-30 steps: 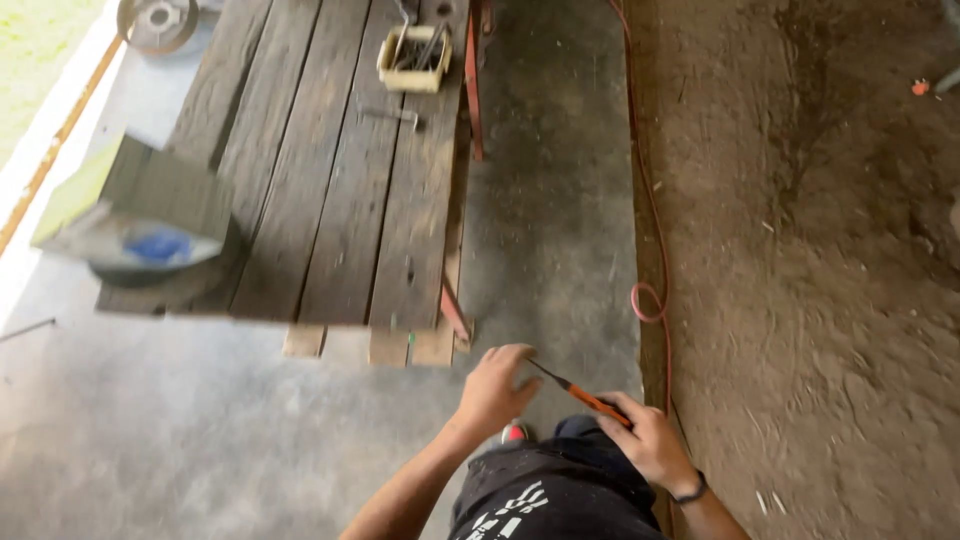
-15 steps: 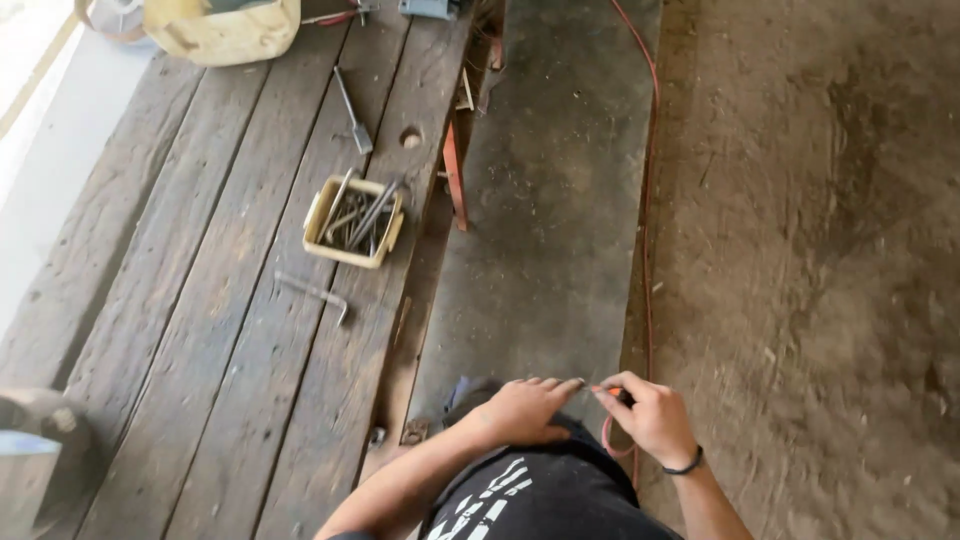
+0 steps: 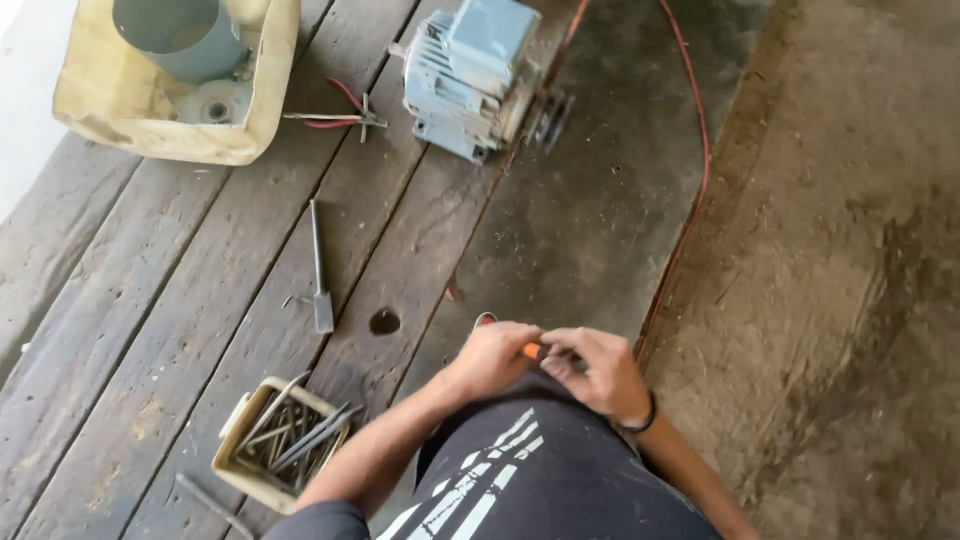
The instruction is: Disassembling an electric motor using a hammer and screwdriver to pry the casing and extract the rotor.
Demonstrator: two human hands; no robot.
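Observation:
Both hands meet in front of my body, low in the head view. My left hand [image 3: 492, 357] and my right hand [image 3: 598, 370] close together on a small orange-handled tool [image 3: 533, 351]; only a short orange piece shows between the fingers. A dark band circles my right wrist. Below the hands is my dark shirt with white stripes. Left of my left forearm stands a small cream tray of long metal nails [image 3: 280, 438] on the wooden planks [image 3: 160, 330].
A grey-blue electric motor [image 3: 478, 75] sits at the top on the planks' edge. A cream tub [image 3: 170, 85] holds a grey cylinder and a disc. A chisel [image 3: 320, 270] and pliers [image 3: 335, 118] lie on the planks. An orange cable [image 3: 690, 190] runs along the concrete strip; dirt floor lies right.
The view has travelled forward along the planks: the nail tray slid down to the lower left, and the motor and tub came into sight. My hands drew closer together on the orange tool.

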